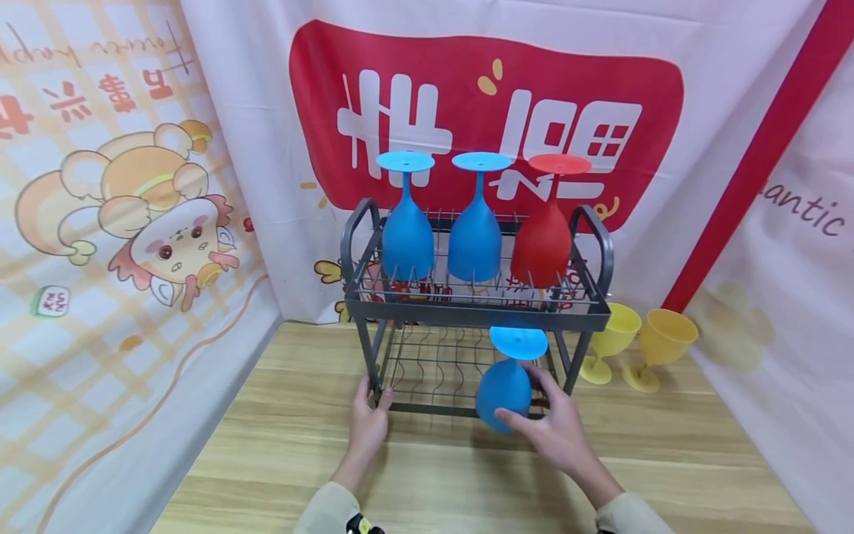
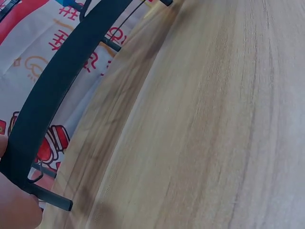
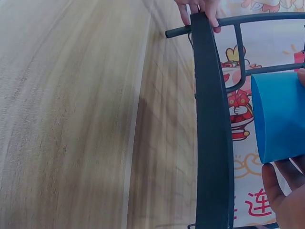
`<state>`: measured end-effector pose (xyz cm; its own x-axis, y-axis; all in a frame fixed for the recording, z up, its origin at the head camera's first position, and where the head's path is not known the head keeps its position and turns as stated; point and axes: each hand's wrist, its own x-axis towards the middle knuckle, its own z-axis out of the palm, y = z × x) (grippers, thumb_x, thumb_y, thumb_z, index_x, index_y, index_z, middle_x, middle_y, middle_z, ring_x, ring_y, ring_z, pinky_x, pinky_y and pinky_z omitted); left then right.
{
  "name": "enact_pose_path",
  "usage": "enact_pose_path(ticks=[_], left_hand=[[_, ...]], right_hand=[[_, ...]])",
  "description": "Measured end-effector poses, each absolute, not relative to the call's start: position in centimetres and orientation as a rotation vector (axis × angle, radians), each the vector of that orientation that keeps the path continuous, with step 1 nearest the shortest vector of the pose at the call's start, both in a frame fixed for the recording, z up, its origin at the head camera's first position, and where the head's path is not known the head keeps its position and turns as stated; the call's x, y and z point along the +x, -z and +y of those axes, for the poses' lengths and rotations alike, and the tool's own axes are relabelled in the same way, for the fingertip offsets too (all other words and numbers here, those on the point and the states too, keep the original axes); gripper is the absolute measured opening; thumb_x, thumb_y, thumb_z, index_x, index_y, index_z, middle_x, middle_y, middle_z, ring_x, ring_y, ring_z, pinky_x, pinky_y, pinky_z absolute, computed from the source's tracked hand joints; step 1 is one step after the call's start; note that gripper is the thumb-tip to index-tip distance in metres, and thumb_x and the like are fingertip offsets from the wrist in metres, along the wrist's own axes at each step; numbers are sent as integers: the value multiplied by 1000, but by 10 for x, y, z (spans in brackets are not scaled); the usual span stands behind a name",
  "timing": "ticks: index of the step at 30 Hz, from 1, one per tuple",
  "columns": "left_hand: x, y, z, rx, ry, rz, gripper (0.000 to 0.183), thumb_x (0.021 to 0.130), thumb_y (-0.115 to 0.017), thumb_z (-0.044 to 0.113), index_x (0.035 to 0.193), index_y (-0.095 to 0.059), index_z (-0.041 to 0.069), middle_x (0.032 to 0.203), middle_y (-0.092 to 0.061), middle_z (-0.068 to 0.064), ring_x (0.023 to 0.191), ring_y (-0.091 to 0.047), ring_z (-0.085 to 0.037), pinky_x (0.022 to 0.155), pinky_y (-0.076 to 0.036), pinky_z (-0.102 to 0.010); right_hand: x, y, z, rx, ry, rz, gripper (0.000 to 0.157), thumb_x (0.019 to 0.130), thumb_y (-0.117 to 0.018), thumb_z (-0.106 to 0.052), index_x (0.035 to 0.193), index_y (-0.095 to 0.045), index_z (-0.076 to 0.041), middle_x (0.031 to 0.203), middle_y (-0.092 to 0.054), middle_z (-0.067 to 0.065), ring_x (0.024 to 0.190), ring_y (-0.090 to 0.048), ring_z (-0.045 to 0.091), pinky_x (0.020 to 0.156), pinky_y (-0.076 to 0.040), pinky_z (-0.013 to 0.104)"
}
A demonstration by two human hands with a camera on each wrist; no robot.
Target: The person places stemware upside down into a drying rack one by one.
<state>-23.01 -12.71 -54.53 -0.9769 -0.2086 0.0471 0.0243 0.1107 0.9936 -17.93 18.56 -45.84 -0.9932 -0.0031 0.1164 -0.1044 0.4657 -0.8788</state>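
My right hand [image 1: 559, 436] holds a blue goblet [image 1: 503, 397] by its bowl, thumb on the near side. The goblet hangs upside down, foot up, in front of the rack's lower tier at the right. In the right wrist view the goblet's open rim [image 3: 261, 119] faces the rack's dark front bar [image 3: 212, 129]. With thumb and fingers, my left hand [image 1: 369, 423] grips the lower front left corner of the black two-tier rack [image 1: 467, 315]. Part of that hand shows beside the bar [image 2: 52, 90] in the left wrist view.
On the upper tier, two blue goblets [image 1: 408, 241] [image 1: 474, 241] and a red goblet [image 1: 542, 245] stand upside down. Two yellow goblets [image 1: 617, 330] [image 1: 667, 337] stand upright on the wooden table [image 1: 300, 445], right of the rack. A printed curtain [image 1: 253, 148] hangs behind.
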Motion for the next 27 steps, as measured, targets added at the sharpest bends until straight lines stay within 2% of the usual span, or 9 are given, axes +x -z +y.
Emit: enact_pose_path(ticks=[6,10,16,20,27], left_hand=[[-229,545,-129,181,2016,-2200,60,107,-57,10,164,-36,15,168,-39,-24,156,-36,-46,129,-26,-62],[-229,544,-130,185,2011,-2207,59,107,-58,9,162,-40,17,165,-43,-23,155,-39,-45,128,-27,-63],[-229,546,-132,195,2001,-2219,58,106,-59,11,161,-42,20,167,-43,-20,155,-38,-46,127,-27,-65],[-228,544,-132,193,2012,-2210,58,106,-60,11,161,-43,20,167,-42,-20,154,-40,-47,126,-31,-65],[-229,545,-133,212,2016,-2207,58,106,-60,10,160,-44,20,165,-46,-20,154,-41,-46,127,-29,-64]], right_hand=[[-193,466,186,45,-1543,-2594,93,86,-87,-51,159,-41,-15,155,-54,17,137,-57,39,107,-57,57],[-204,471,187,-5,-1518,-2567,93,89,-84,-49,161,-38,-12,158,-51,20,142,-54,42,108,-56,59],[-218,475,187,-126,-1526,-2572,95,94,-80,-45,166,-28,-12,167,-40,23,150,-45,46,115,-48,64],[-227,480,185,-210,-1486,-2575,94,96,-78,-44,167,-26,-10,167,-39,25,150,-44,48,117,-44,67],[-240,492,182,-285,-1443,-2562,91,98,-76,-39,165,-25,-5,165,-39,27,147,-46,51,116,-44,69]])
